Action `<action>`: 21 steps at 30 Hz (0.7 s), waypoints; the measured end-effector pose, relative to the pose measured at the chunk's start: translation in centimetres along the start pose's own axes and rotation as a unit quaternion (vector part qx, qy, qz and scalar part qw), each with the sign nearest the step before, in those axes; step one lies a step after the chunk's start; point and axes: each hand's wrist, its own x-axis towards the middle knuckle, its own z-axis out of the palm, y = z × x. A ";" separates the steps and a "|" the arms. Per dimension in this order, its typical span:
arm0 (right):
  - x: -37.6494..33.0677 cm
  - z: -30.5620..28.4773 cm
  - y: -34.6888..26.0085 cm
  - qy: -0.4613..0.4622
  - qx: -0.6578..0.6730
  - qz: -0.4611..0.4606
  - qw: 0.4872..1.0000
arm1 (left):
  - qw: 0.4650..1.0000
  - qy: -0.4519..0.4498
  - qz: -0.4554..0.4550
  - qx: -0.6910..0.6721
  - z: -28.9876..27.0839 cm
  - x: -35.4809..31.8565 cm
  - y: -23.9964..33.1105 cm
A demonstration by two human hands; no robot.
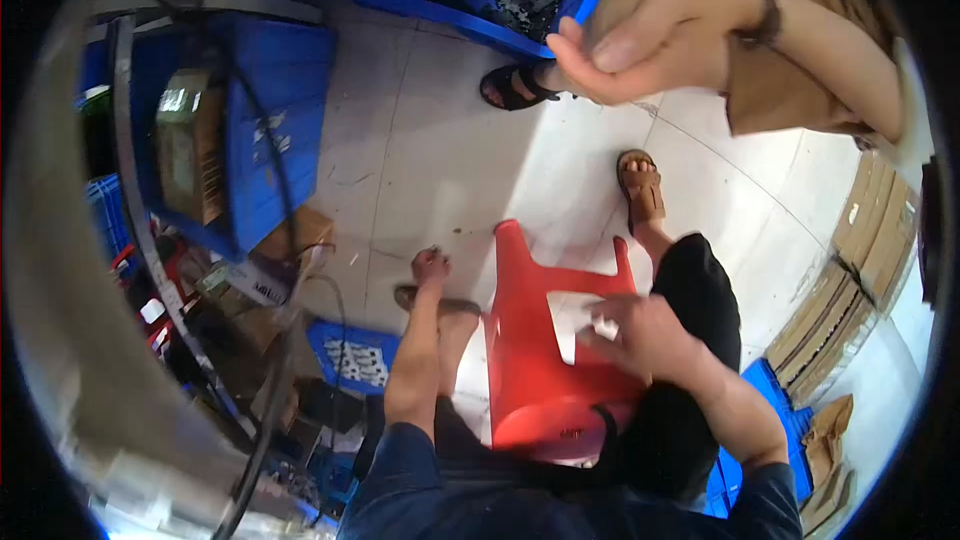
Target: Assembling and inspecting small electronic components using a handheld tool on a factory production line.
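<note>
My left hand is closed above the tiled floor, left of a red plastic stool. The fingers are pinched together; what they hold, if anything, is too small to make out. The red stool lies tipped over between my legs, its legs pointing away from me. In front of its right side is my right hand, slightly blurred, fingers curled but apart and nothing visible in them. Whether it touches the stool I cannot tell.
A co-worker's hand reaches in at the upper right. Beyond stands a blue bin of dark pieces. At left, a metal-framed rack holds blue crates, with a blue tray of small parts below. Flattened cardboard is stacked at right.
</note>
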 end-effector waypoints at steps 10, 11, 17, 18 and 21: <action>-5.6 -2.8 -18.1 0.085 0.294 -0.175 0.936 | 0.898 -0.299 0.097 -0.307 -5.1 -45.6 26.5; -6.3 -3.0 -19.5 0.062 0.311 -0.178 0.932 | 0.887 -0.335 0.135 -0.287 -6.4 -46.7 25.8; -5.5 -2.8 -23.9 0.047 0.208 -0.289 0.933 | 0.852 -0.374 0.208 -0.301 -11.1 -50.1 27.3; -5.5 -2.4 -24.2 0.047 0.178 -0.305 0.934 | 0.850 -0.372 0.214 -0.307 -11.7 -50.3 27.0; -5.9 -1.0 -25.5 0.042 0.127 -0.329 0.935 | 0.844 -0.389 0.203 -0.307 -13.2 -50.9 25.4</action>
